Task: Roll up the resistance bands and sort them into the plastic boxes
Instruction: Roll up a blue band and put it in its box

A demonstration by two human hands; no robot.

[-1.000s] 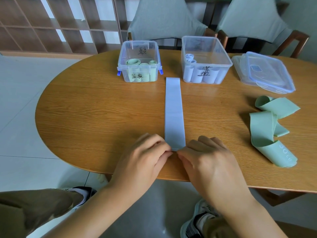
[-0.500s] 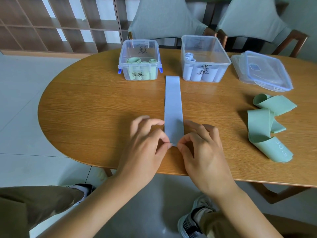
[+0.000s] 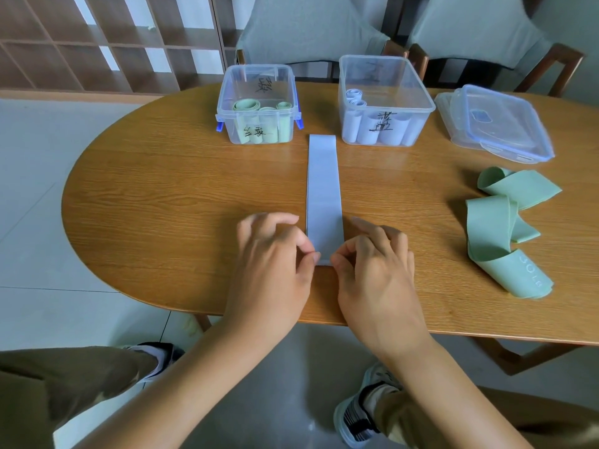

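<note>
Smooth pale-blue band [image 3: 324, 192] lies flat toward twelve o'clock, its near end pinched by left hand [image 3: 275, 270] and right hand [image 3: 376, 273] fingers, clear boxes [image 3: 257, 103] beyond holding rolls.

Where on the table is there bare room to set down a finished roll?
Bare wood left of the blue band, below the green-roll box; also between band and loose green band. Crowded by the lids, blue-roll box.

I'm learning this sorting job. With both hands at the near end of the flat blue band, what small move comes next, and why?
Probably curl the near end over and start rolling it away. The blue band lies flat and unrolled, the left hand and right hand pinch its near corners, and the box of blue rolls waits beyond it.
</note>
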